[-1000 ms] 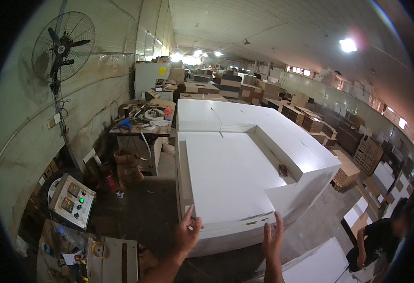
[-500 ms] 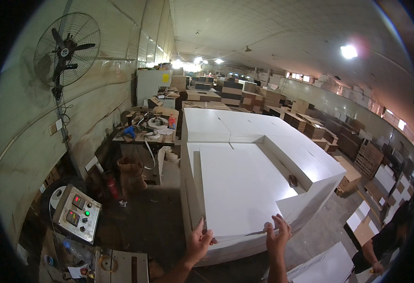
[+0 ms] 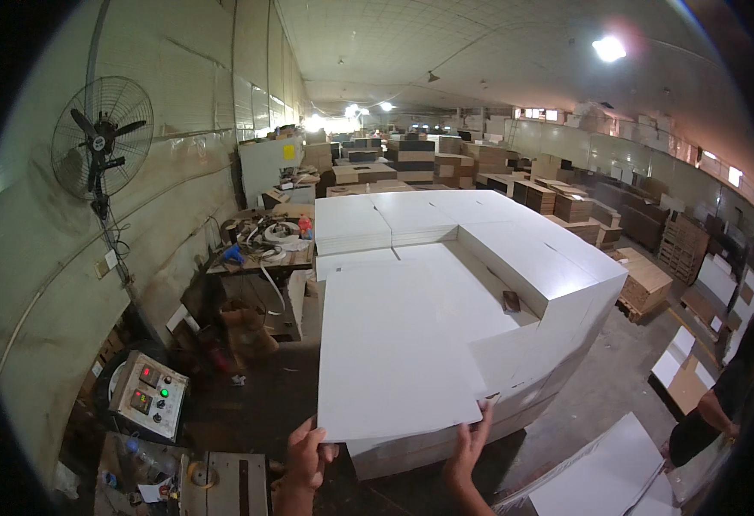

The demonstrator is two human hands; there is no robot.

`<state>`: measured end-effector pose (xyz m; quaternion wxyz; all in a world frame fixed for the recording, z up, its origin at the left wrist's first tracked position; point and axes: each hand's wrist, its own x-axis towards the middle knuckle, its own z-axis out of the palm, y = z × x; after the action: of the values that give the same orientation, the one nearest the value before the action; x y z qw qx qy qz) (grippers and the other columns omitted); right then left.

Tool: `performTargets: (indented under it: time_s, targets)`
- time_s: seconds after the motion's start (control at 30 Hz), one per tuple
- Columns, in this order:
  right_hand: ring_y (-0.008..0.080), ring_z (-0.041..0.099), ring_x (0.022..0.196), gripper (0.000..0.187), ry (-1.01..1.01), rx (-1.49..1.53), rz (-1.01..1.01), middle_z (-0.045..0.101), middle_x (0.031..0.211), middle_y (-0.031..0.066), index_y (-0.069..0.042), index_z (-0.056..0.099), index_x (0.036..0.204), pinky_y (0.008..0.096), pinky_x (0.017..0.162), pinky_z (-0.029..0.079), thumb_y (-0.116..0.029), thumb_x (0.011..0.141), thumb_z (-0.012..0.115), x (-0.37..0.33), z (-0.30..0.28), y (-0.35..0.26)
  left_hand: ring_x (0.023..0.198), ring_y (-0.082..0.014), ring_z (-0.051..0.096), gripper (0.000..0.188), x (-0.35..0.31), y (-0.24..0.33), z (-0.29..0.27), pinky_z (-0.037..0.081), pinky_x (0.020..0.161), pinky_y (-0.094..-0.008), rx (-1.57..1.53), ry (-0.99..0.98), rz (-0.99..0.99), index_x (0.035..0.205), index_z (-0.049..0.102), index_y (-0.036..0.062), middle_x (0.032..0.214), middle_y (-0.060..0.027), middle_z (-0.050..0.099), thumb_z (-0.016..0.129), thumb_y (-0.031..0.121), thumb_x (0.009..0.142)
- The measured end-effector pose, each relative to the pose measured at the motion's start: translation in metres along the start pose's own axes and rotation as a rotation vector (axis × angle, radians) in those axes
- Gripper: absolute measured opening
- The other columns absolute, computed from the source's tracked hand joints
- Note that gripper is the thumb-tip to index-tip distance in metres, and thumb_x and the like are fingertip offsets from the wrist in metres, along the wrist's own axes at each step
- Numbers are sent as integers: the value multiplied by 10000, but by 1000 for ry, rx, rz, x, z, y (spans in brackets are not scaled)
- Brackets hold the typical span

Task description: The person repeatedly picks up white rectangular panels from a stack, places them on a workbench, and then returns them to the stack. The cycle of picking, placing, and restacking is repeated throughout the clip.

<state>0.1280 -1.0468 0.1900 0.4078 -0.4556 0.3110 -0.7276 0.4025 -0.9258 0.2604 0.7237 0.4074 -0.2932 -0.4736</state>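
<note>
A large white panel (image 3: 398, 361) lies on top of a big stack of white panels (image 3: 557, 340), its near edge sticking out toward me past the stack. At the panel's near left corner, my left hand (image 3: 306, 451) grips the edge with the thumb near the top and the fingers partly hidden beneath. My right hand (image 3: 467, 443) holds the near right corner, fingers pointing up along the side edge. A small brown object (image 3: 511, 301) rests in the lower area of the stack, against the raised section on the right.
Left of me stands a control box (image 3: 149, 396) with lit displays, beside a wooden-topped bench (image 3: 226, 486). A cluttered worktable (image 3: 265, 258) lies farther off, under a wall fan (image 3: 102, 142). White sheets (image 3: 596, 473) lie at the lower right, where another person's arm (image 3: 717, 413) shows.
The white panel has slid toward me and to the left, over the stack's near edge. Both my hands have moved left and down with it. The view has shifted a little.
</note>
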Motion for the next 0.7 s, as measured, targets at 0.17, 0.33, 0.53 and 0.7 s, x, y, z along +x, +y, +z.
performTargets:
  time_s: [0.17, 0.33, 0.53, 0.7]
  targets:
    - [259, 525, 1511, 707, -127, 372, 318, 488, 1706, 166, 1, 321, 1757, 427, 1291, 391, -146, 1153, 657, -17, -10, 3, 552, -118, 565, 447, -39, -5, 13, 524, 569, -338, -25, 141, -3, 1384, 695, -98, 915, -81, 736, 598, 148, 1024]
    - [250, 585, 1447, 571, -98, 420, 446, 609, 1572, 151, 47, 500, 1611, 411, 1257, 431, -155, 1124, 720, -3, -10, -14, 574, -189, 596, 329, -43, -3, 35, 541, 590, -368, 36, 186, -120, 1247, 711, -74, 932, -121, 740, 665, 177, 1040]
    - [274, 608, 1353, 658, -128, 288, 514, 644, 1471, 160, 50, 530, 1574, 459, 1194, 464, -286, 1082, 809, 11, -1, -14, 703, -225, 660, 279, -29, -5, 49, 544, 665, -383, 76, 76, -215, 1180, 722, -47, 918, -137, 731, 696, 211, 1076]
    - [275, 650, 1253, 653, -97, 265, 586, 689, 1347, 143, 59, 558, 1514, 443, 1139, 502, -325, 1063, 830, 47, 6, 2, 1009, -305, 741, 480, 18, -30, 39, 600, 875, -485, 24, 16, -204, 1411, 651, -71, 1231, -185, 747, 693, 294, 1101]
